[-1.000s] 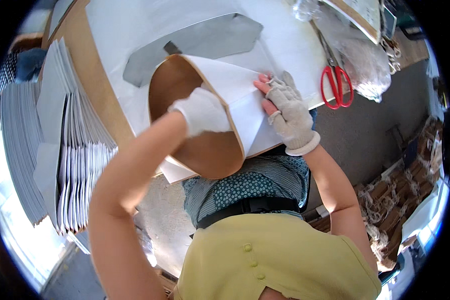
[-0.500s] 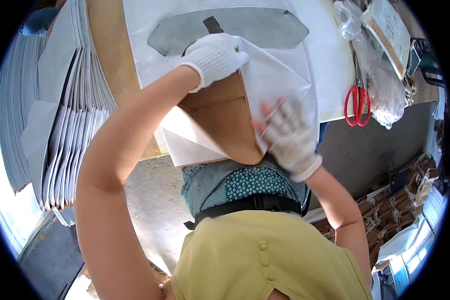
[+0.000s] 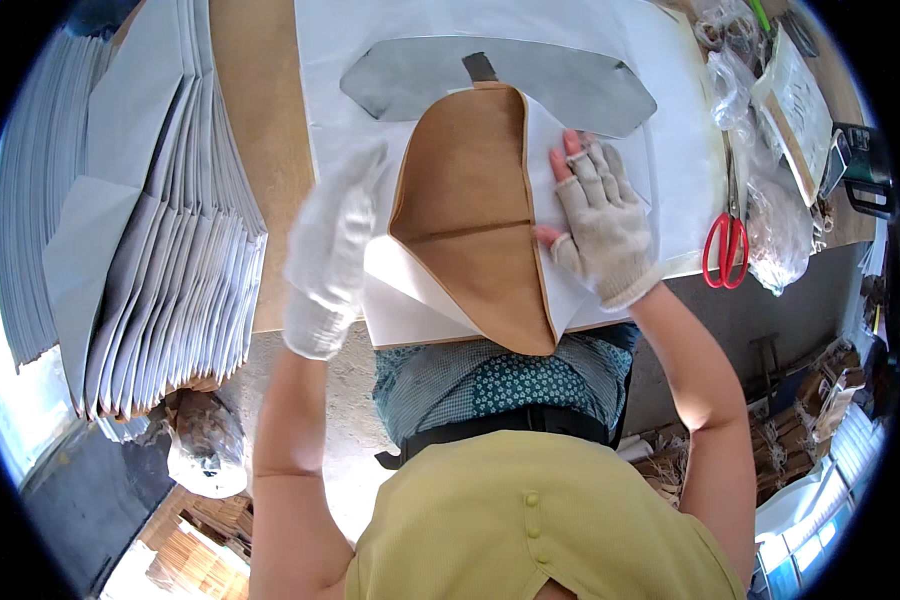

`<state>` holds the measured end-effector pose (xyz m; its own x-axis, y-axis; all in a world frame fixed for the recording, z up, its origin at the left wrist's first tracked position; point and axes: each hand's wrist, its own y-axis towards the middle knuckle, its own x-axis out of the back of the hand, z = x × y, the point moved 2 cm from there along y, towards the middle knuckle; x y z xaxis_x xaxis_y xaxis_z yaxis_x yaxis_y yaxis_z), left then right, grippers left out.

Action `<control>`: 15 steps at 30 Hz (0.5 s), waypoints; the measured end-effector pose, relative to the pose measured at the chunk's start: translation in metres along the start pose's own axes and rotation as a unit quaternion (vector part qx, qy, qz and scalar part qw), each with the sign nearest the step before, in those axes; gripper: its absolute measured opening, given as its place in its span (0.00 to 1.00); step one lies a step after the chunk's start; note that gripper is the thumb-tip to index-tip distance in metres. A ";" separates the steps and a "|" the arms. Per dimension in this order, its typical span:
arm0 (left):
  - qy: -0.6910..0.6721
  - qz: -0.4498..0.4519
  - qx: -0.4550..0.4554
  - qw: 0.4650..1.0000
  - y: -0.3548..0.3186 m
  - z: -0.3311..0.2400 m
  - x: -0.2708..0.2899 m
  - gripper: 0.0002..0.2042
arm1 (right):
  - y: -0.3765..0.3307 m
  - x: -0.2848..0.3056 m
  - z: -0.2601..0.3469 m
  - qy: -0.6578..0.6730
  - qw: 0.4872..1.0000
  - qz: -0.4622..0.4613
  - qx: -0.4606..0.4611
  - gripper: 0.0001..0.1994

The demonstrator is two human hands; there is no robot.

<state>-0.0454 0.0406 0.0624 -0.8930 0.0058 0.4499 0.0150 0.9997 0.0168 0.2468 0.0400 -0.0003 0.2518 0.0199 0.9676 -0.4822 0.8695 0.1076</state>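
A paper bag (image 3: 465, 215), white outside and brown inside, lies before me with its near end spread into a rounded brown pocket with a crease across it. My right hand (image 3: 602, 215), in a glove that leaves some fingertips bare, rests flat on the white side flap along the pocket's right edge. Fingers stretched, it grips nothing. On the other side my left hand (image 3: 332, 255), in a white knit glove, is held edge-on beside the bag's left flap. It is blurred, its fingers look extended, and nothing shows in it. Beyond the pocket lies a flat grey plate (image 3: 560, 90) with cut corners.
Stacks of folded white paper bags (image 3: 185, 270) stand at the left. Red-handled scissors (image 3: 726, 245) lie at the table's right edge, beside clear plastic bags (image 3: 778, 225) and a white packet (image 3: 795, 110). A knotted plastic bag (image 3: 207, 445) sits low at the left.
My left hand has let go of the pocket's far edge and moved left and nearer. The brown pocket has spread wider and flatter. My right hand has moved farther up along the right flap.
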 end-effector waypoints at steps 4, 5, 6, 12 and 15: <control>0.077 -0.021 -0.055 0.995 -0.025 0.061 -0.015 0.33 | 0.038 -0.008 -0.005 -0.014 0.998 -0.012 0.065 0.40; 0.107 -0.024 -0.104 0.988 -0.024 0.062 -0.015 0.34 | 0.046 -0.011 -0.006 -0.021 0.997 -0.011 0.080 0.40; 0.065 0.000 -0.065 0.996 -0.023 0.058 -0.014 0.35 | 0.057 -0.015 -0.010 -0.023 0.995 -0.018 0.090 0.39; -0.340 0.097 0.137 0.925 -0.006 0.084 0.022 0.39 | 0.093 -0.023 0.042 0.018 0.988 -0.044 0.148 0.24; -0.294 0.159 0.060 0.940 0.007 0.102 0.030 0.38 | 0.077 -0.052 0.090 0.064 0.964 0.020 0.255 0.23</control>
<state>-0.1180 0.0501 -0.0150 -0.9467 0.2806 -0.1582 0.3042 0.9403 -0.1527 0.1210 0.0614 -0.0218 0.3103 0.1387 0.9405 -0.8361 0.5106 0.2006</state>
